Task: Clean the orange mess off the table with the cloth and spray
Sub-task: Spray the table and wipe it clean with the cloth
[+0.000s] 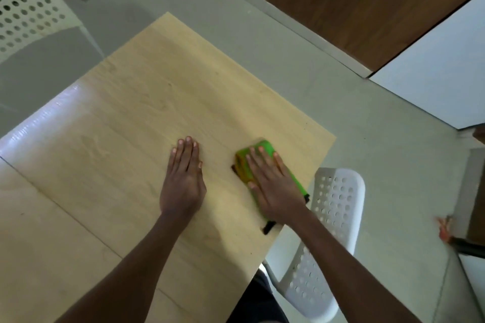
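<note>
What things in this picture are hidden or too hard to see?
- Head view: the right hand lies flat on the green cloth, hiding the cloth's middle and any mess beneath.
- Head view: the spray is not in view anywhere.
- Head view: an orange-yellow stain shows on the cloth's left edge; no orange mess is plain on the table.
- Head view: the white chair on the right is partly hidden by the table and right arm.
- Head view: the small reddish thing at the right edge is too blurred to name.

My right hand (pixel 273 181) covers most of the folded green cloth (pixel 263 148), so I can't see its middle. The light wooden table (pixel 131 102) runs off the left and bottom edges. The white perforated plastic chair (pixel 26 8) at top left is cut off, and a blurred orange shape (pixel 444 228) at right is unreadable.
</note>
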